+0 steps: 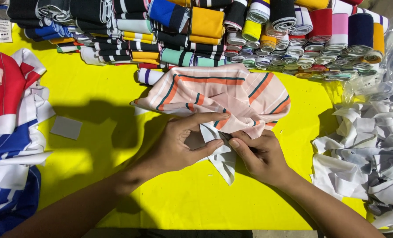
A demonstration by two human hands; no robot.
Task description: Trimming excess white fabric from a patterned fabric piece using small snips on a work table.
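Step, likely: matching pieces. Your left hand (179,143) and right hand (260,154) both pinch white striped fabric strip (223,158) under pink striped cloth piece (218,94), mid yellow counter (95,92). Next calls for aligned edges.

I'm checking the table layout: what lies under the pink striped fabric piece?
Under the pink striped fabric piece the yellow tabletop shows around its edges, and a white-and-purple striped roll pokes out at its upper left. Anything beneath its middle is covered.

My desk (95,92) wears a bright yellow cover, lit hard from above so dark shadows fall across it. Rolled striped trims (258,35) crowd its far edge; a grey patch (66,127) lies flat.
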